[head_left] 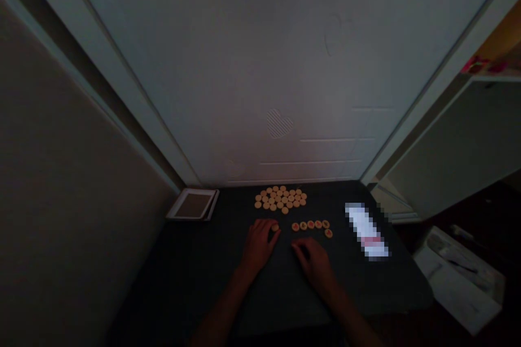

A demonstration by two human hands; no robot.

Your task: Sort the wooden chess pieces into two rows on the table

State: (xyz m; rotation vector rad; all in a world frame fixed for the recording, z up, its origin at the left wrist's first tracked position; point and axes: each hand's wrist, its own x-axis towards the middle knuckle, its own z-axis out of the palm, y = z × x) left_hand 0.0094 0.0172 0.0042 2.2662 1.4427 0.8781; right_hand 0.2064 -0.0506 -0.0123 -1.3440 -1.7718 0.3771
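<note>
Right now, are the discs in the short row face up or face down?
Face up: the short row shows red marks on top. The large group behind it shows only plain tops.

The left hand (260, 243) is touching a round wooden game piece (275, 227) on the dark table (195, 271). The right hand (314, 261) is resting flat near a row of red-marked pieces (311, 225), with a pile of pieces (280, 198) lying beyond.

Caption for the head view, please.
Left hand touches a disc on a dark table; right hand rests near a row of discs, pile beyond.
</note>
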